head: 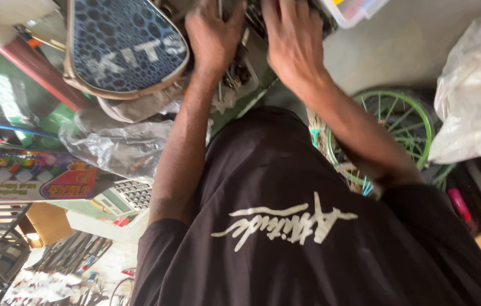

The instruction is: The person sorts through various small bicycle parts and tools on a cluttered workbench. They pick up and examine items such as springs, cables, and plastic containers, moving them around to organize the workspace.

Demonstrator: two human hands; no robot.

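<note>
1. A dark, almost black T-shirt (308,249) covers the torso and fills the lower half of the view.
2. White brush-style lettering runs across the chest of the shirt — loose, slanted strokes.
3. Short sleeves — one sleeve (152,249) ends at the upper arm, so both forearms are bare.
4. The left hand (213,34) and right hand (294,39) are bare; no gloves, rings or watch show.

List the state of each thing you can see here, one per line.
Left hand: resting on metal parts, grip unclear.
Right hand: pressed on the same parts, fingers hidden.
Bicycle saddle: lying tilted.
Green-rimmed wheel: lying on the floor.
Plastic bag: crumpled, filled.
</note>
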